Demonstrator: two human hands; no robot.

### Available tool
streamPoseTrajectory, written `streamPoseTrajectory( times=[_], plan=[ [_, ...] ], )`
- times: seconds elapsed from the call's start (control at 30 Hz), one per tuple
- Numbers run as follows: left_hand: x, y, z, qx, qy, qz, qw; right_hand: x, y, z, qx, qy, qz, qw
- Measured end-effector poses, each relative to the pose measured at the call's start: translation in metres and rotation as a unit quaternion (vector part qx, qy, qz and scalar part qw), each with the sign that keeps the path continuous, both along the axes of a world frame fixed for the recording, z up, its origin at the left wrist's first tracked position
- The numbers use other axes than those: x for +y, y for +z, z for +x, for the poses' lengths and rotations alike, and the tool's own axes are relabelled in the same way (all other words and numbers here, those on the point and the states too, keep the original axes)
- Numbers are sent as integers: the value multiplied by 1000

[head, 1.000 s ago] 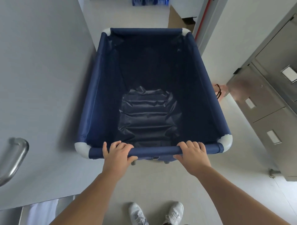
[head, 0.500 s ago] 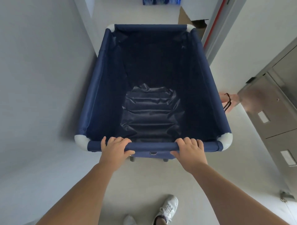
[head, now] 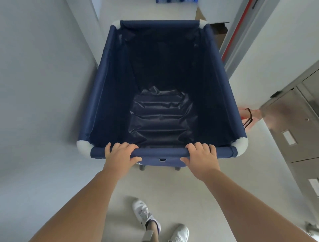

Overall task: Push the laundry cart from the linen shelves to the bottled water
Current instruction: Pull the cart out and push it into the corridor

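Observation:
A navy fabric laundry cart point(head: 107, 89) with white corner joints fills the middle of the head view; its inside holds only crumpled dark lining. My left hand point(head: 120, 155) grips the near top rail left of centre. My right hand point(head: 202, 156) grips the same rail right of centre. Far ahead, at the top edge, a strip of blue-wrapped bottled water point(head: 174, 1) stands on the floor.
A pale wall point(head: 43, 86) runs close along the cart's left side. On the right stand grey metal cabinets point(head: 293, 138), a pink bag with black handles point(head: 248, 117), a door frame with a red strip point(head: 236, 34) and a cardboard box point(head: 219, 32). My white shoes point(head: 143, 212) are below.
The cart has rolled forward down the corridor past the cabinets; the metal handle at left has left the view. Both hands keep their grip on the rail.

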State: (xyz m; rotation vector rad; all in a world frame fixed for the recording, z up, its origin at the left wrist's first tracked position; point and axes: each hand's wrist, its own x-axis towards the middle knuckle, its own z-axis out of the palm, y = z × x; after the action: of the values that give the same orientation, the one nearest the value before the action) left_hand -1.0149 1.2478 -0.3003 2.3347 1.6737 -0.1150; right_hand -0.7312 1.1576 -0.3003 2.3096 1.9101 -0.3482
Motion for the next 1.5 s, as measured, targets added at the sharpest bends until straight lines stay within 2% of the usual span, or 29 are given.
streamPoseTrajectory(
  times=[0.3, 0.7, 0.9, 1.17, 1.5],
  plan=[
    [89, -5, 20, -1, -12, 30, 999, 90, 4, 20, 27, -15, -10, 999],
    [194, -9, 56, -2, -11, 31, 999, 197, -1, 58, 31, -20, -9, 999],
    [246, 0, 84, 18, 4, 12, 1000, 256, 10, 83, 45, -14, -36, 998],
    [316, 3, 120, 20, 26, -10, 999, 329, 16, 119, 14, 19, -42, 999],
    [403, -2, 144, 2, 20, 7, 1000, 418, 12, 144, -10, 21, -22, 999]
  ],
)
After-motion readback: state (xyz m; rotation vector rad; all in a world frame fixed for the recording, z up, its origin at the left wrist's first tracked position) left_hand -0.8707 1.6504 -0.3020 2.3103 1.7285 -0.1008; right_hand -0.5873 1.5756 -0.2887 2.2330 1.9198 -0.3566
